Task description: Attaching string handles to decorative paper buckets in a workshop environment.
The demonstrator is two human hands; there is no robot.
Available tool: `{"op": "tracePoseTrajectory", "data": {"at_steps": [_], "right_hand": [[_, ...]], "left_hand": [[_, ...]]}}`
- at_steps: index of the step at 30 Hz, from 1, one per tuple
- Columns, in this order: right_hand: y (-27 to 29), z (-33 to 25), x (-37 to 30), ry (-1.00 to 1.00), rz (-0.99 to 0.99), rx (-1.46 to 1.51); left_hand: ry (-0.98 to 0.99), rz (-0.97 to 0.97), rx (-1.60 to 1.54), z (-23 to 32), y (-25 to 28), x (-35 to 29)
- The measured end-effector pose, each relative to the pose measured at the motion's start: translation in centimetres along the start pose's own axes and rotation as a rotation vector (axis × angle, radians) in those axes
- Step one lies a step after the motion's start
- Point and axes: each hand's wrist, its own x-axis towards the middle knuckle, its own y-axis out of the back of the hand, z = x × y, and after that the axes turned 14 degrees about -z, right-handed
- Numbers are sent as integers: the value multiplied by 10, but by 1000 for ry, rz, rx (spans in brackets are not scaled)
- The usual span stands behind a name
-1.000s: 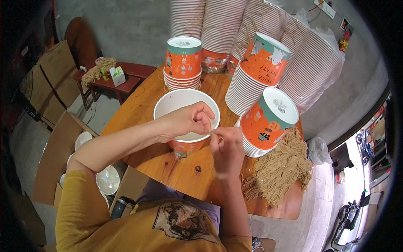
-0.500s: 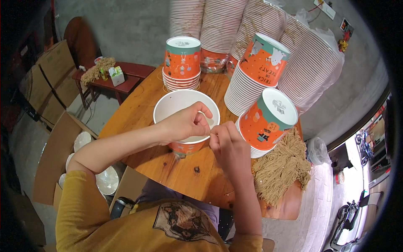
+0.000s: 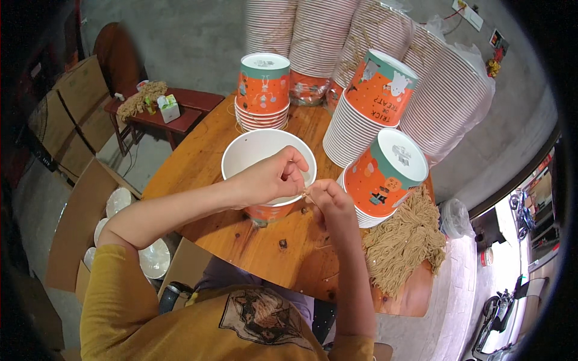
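A white-lined paper bucket (image 3: 250, 153) with an orange outside stands upright in front of me. My left hand (image 3: 268, 180) reaches across its mouth, with thumb and fingers curled together at the near right rim; what they pinch is hidden. Just outside that rim, my right hand (image 3: 334, 207) pinches a thin tan cord (image 3: 307, 193), its fingertips almost touching the left ones. Close by on the right, an upside-down stack of orange and green buckets (image 3: 376, 180) leans beside a bundle of tan cords (image 3: 406, 240).
More bucket stacks stand behind: a short one (image 3: 262, 87), a taller one (image 3: 361, 120) and several plastic-wrapped columns (image 3: 445, 90). The wooden table (image 3: 280, 259) curves toward me. At lower left, an open carton (image 3: 78, 222) holds white-lined buckets. A red bench (image 3: 186, 120) stands beyond.
My right hand's fingers have shifted and opened slightly, so the tan cord now shows between them, with a strand below. My left hand and the bucket stay nearly in place.
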Motion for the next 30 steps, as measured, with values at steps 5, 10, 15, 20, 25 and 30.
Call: {"op": "tracePoseTrajectory", "data": {"at_steps": [5, 10, 15, 20, 25, 30], "right_hand": [[-3, 28, 6, 374, 160, -521], [-1, 15, 1, 208, 119, -239], [-2, 7, -2, 74, 100, 112], [-5, 31, 4, 394, 167, -418], [-8, 32, 5, 340, 253, -481], [-7, 34, 8, 323, 211, -247]], "left_hand": [[10, -33, 0, 0, 0, 2], [13, -42, 9, 0, 0, 1], [27, -29, 7, -1, 0, 1], [22, -46, 2, -1, -1, 3], [46, -42, -58, 0, -1, 3], [73, -59, -243, 0, 6, 4]]}}
